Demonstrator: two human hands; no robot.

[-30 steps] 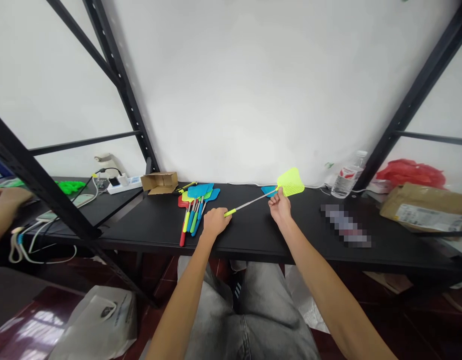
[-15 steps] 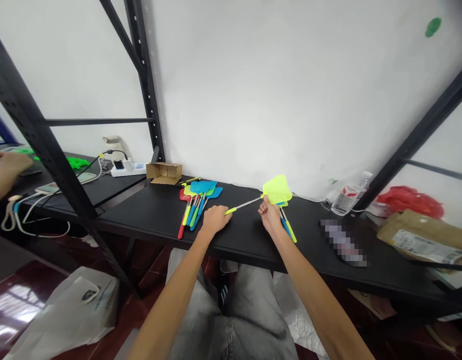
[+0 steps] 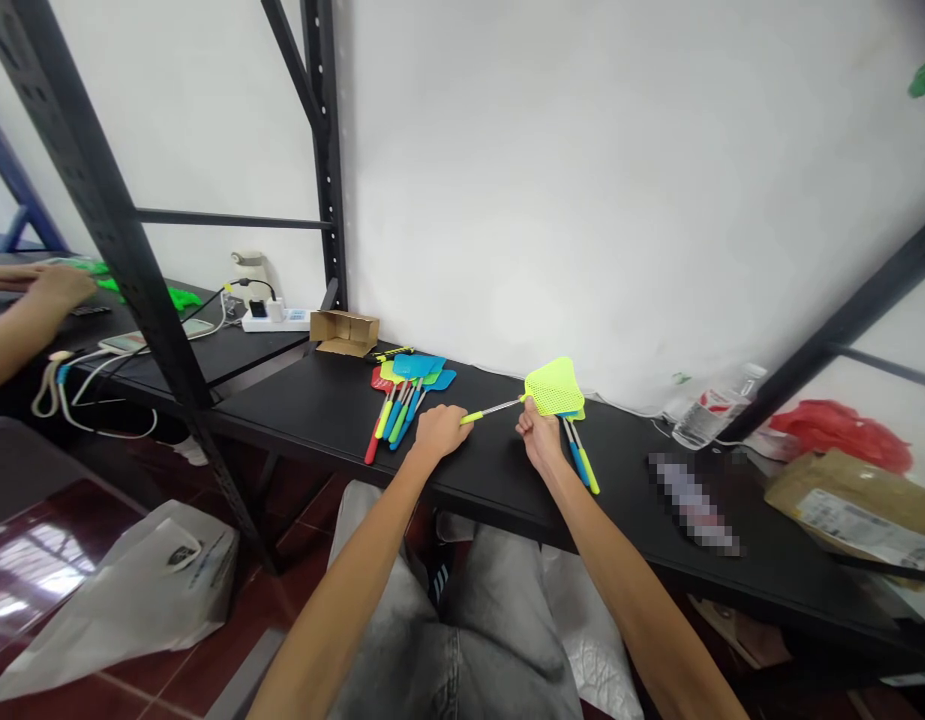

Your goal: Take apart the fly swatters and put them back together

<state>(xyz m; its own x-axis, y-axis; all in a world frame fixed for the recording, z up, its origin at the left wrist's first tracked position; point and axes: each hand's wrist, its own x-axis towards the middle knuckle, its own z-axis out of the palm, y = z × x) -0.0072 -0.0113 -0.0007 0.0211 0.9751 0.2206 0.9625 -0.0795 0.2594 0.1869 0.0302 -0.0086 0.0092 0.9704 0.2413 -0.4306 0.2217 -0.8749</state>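
A yellow-green fly swatter [image 3: 552,387] with a thin metal shaft is held across the black table between both hands. My left hand [image 3: 441,432] is closed around its handle end. My right hand [image 3: 539,432] pinches it where the shaft meets the mesh head. Below that head lie a blue-handled and a yellow-handled fly swatter [image 3: 589,470], their heads mostly covered. Left of my left hand, several fly swatters [image 3: 415,368] in blue, green, yellow and red are fanned in an overlapping pile, handles toward me.
An open cardboard box [image 3: 345,332] and a yellow-black cutter [image 3: 391,354] sit behind the pile. To the right are a water bottle [image 3: 713,410], a blurred object [image 3: 694,503], a red bag [image 3: 844,432] and a brown parcel [image 3: 856,505]. Another person's hand [image 3: 64,285] is at the far left.
The camera view has turned slightly left, so the scene sits further right. Both hands keep their hold on the yellow-green fly swatter, with little other movement.
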